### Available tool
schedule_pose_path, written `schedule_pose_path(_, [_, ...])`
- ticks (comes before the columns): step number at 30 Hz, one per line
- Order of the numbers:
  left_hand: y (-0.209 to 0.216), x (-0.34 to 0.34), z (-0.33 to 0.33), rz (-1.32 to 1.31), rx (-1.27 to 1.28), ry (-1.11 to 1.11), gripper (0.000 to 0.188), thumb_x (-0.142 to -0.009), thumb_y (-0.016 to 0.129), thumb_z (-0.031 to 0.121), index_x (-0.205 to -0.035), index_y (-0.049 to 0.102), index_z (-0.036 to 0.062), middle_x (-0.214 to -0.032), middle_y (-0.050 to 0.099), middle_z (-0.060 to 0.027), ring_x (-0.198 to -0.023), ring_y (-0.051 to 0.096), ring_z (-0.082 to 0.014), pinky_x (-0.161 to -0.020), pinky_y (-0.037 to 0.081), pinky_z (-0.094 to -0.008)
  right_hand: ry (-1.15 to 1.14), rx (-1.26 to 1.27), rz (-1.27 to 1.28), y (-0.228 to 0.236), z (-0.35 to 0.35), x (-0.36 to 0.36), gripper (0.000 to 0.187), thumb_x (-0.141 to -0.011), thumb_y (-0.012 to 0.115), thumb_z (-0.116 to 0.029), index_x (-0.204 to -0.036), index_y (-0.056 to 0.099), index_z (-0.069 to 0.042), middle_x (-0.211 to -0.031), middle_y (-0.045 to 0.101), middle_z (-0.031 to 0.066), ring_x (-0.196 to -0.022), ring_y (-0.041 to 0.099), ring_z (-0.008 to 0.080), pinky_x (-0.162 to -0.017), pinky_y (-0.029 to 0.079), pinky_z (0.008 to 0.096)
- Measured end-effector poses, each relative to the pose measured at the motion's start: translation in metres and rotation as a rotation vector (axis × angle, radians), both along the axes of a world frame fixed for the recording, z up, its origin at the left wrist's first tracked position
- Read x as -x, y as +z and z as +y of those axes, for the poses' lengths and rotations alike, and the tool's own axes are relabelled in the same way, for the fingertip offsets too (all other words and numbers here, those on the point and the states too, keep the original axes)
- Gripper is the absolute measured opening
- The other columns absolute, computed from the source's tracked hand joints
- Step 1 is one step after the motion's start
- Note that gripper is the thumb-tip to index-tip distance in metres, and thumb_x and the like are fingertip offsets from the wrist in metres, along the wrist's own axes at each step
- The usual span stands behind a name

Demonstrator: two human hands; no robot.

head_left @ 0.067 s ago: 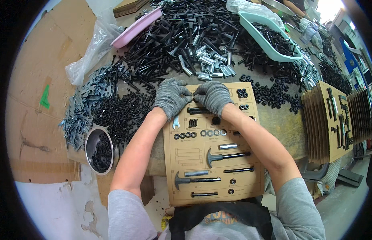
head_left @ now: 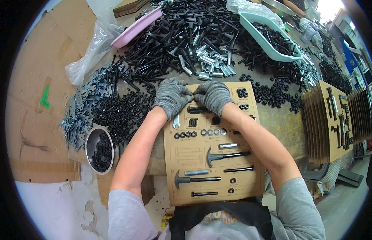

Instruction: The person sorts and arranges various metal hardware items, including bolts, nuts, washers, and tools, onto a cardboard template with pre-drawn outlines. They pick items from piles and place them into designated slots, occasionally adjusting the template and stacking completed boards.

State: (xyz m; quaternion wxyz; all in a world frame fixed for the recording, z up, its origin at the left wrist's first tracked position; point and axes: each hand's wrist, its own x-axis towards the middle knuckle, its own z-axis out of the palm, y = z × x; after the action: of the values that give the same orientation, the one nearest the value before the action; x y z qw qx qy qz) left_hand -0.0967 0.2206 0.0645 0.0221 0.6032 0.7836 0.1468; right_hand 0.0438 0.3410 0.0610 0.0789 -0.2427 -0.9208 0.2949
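Observation:
A tan cardboard tray [head_left: 194,156] with cut-out slots lies in front of me, holding black bolts, washers, small hammers [head_left: 226,155] and a little wrench [head_left: 176,121]. My left hand [head_left: 171,96] and my right hand [head_left: 213,96], both in grey knit gloves, meet at the tray's far edge with fingers curled and fingertips touching. They press down near a black bolt [head_left: 196,109] set in a slot. What lies under the fingertips is hidden.
A big heap of black bolts and silver sleeves [head_left: 194,44] covers the bench beyond the tray. A teal scoop tray [head_left: 270,38], a pink tray [head_left: 136,23], a steel bowl of black parts [head_left: 100,150] and a stack of filled cardboard trays [head_left: 334,120] stand around.

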Motion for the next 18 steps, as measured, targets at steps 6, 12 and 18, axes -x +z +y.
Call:
schedule_pose_path(6, [0.017,-0.011,-0.051,-0.023,-0.28,0.085,0.027,-0.084,0.062,0.023,-0.106,0.066,0.0088,-0.125,0.059,-0.0123,-0.116,0.055,-0.0297,-0.1,0.044,-0.038,-0.296,-0.235,0.349,0.009,0.075,-0.053,0.026,-0.089,0.06,-0.03,-0.098,0.07,-0.008,-0.084,0.067,0.0174,-0.072,0.064,0.0323,-0.069,0.05,0.0385])
schedule_pose_path(12, [0.005,-0.057,-0.159,-0.384,-0.249,0.368,0.021,-0.089,0.061,0.016,-0.105,0.065,0.0037,-0.097,0.068,-0.012,-0.09,0.064,-0.0232,-0.087,0.048,-0.032,-0.147,-0.313,-0.271,-0.001,0.121,-0.097,0.033,-0.083,0.057,-0.029,-0.104,0.069,-0.007,-0.109,0.066,0.0186,-0.099,0.064,0.0343,-0.087,0.05,0.0402])
schedule_pose_path(18, [0.002,-0.153,-0.271,-0.941,0.066,0.635,0.023,-0.09,0.064,0.024,-0.09,0.064,0.0006,-0.068,0.062,-0.0063,-0.055,0.058,-0.0125,-0.051,0.046,-0.0286,-0.192,-0.414,-0.394,-0.001,0.128,-0.081,0.025,-0.081,0.058,-0.02,-0.098,0.071,-0.008,-0.098,0.067,0.0195,-0.091,0.065,0.0359,-0.081,0.052,0.0403])
